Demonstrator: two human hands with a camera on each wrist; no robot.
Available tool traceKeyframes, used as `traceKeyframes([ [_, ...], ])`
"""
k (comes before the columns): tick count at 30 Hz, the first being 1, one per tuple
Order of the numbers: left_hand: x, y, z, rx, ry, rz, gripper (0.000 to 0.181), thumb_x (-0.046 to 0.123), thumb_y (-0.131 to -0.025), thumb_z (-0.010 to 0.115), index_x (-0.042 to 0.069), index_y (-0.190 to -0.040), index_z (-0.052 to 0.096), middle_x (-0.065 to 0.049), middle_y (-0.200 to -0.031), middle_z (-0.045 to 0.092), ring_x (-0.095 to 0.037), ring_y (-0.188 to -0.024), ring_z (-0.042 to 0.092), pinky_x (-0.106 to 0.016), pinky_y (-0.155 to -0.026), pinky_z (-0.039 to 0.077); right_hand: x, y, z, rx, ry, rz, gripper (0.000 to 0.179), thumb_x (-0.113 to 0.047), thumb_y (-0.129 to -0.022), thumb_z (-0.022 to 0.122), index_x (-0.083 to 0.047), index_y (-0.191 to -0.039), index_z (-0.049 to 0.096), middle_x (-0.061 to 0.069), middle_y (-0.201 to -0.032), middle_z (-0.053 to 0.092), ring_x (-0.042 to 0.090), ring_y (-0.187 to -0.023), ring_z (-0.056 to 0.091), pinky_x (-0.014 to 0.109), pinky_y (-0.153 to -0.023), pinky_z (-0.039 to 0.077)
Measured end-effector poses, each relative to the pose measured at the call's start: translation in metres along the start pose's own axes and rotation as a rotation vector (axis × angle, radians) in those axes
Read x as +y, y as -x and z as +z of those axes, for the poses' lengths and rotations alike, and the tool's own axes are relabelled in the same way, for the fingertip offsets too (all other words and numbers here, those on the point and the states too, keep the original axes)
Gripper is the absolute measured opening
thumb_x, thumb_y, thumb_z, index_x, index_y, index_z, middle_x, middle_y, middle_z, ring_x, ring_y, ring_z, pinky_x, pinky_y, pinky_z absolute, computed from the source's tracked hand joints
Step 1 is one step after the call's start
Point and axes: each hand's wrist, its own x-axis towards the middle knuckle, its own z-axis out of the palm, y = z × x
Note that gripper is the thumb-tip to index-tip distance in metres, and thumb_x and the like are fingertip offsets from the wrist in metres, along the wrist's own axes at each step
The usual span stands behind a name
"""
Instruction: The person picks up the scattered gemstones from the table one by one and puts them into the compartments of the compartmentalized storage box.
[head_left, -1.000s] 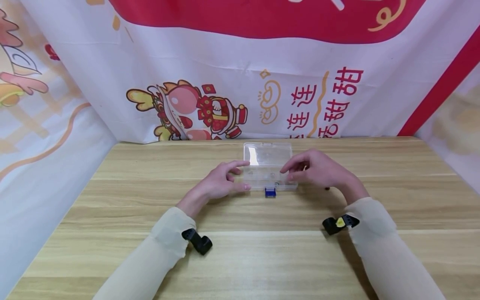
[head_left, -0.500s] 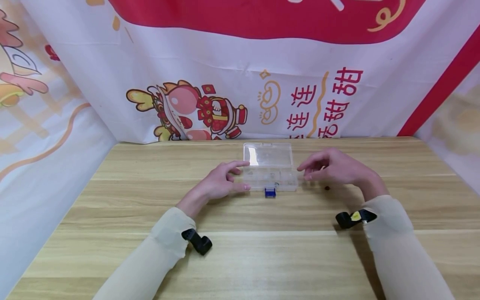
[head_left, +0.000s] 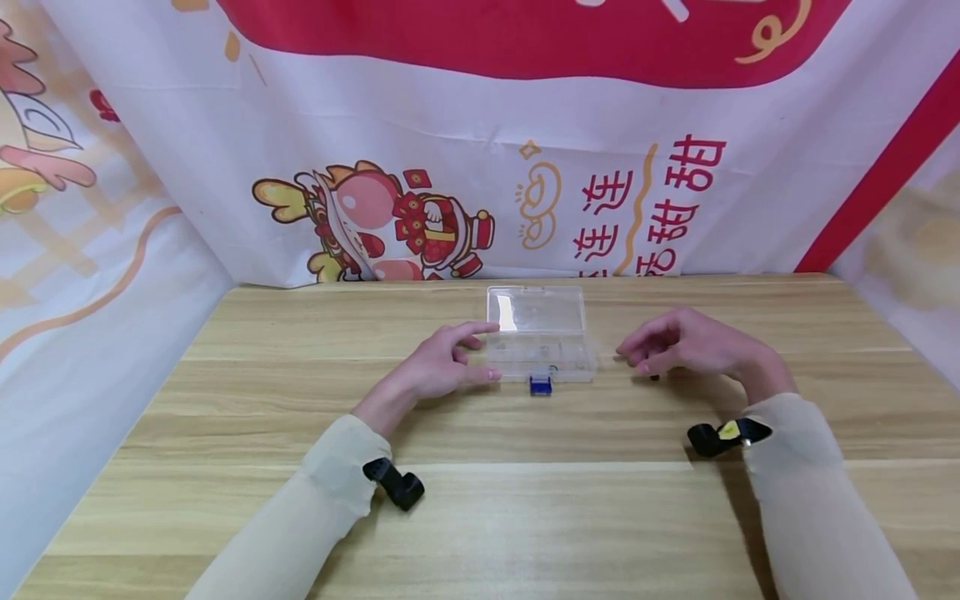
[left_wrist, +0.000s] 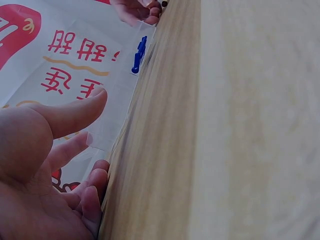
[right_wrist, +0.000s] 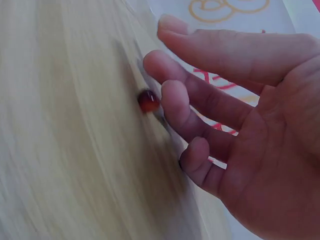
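A clear plastic compartment box (head_left: 517, 368) lies on the table with its clear lid (head_left: 546, 308) raised at the back. From its front edge hangs a blue latch (head_left: 540, 386). My left hand (head_left: 435, 362) rests at the box's left side, thumb and index finger spread and touching or nearly touching it. To the right of the box, my right hand (head_left: 697, 343) hovers low with loosely bent fingers and nothing between them. Close to its fingertips in the right wrist view, a small dark red bead (right_wrist: 148, 101) lies on the wood. Tiny items inside the box are too small to identify.
The wood-grain table (head_left: 525, 517) ends at a printed white and red cloth (head_left: 420, 108) hanging behind the box. Similar cloth covers both sides. A black wrist camera (head_left: 395, 483) sits on the left sleeve, another camera (head_left: 723, 437) on the right.
My right hand has moved from over the box to the right, then lower toward the dark red bead. The left hand and the box have stayed in place.
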Motion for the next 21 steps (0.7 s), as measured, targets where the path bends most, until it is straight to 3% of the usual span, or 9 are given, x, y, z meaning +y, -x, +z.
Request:
traceKeyframes([
  [9, 0.0, 0.0, 0.0, -0.001, -0.005, 0.001, 0.073, 0.029, -0.092, 0.084, 0.034, -0.157, 0.051, -0.01, -0.154, 0.053, -0.026, -0.118, 0.053, -0.038, -0.098, 0.045, 0.013, 0.007, -0.008, -0.021, 0.001, 0.033, 0.033, -0.02, -0.092, 0.082, -0.014, -0.125, 0.078, 0.007, -0.108, 0.075, 0.02, -0.099, 0.064, 0.024, -0.087, 0.05],
  [16, 0.0, 0.0, 0.0, -0.001, -0.009, 0.006, 0.072, 0.029, -0.092, 0.084, 0.034, -0.157, 0.052, -0.01, -0.153, 0.053, -0.026, -0.118, 0.053, -0.039, -0.099, 0.045, 0.017, 0.01, -0.012, -0.054, -0.044, 0.08, 0.032, -0.018, -0.089, 0.085, -0.011, -0.119, 0.079, 0.01, -0.102, 0.075, 0.02, -0.09, 0.062, 0.027, -0.081, 0.052],
  [21, 0.001, 0.001, 0.0, -0.002, -0.005, 0.003, 0.072, 0.029, -0.092, 0.084, 0.034, -0.157, 0.052, -0.009, -0.153, 0.053, -0.026, -0.118, 0.053, -0.04, -0.1, 0.045, 0.018, 0.01, -0.01, -0.065, -0.046, 0.069, 0.029, -0.018, -0.088, 0.086, -0.009, -0.116, 0.08, 0.011, -0.099, 0.073, 0.02, -0.087, 0.061, 0.027, -0.08, 0.051],
])
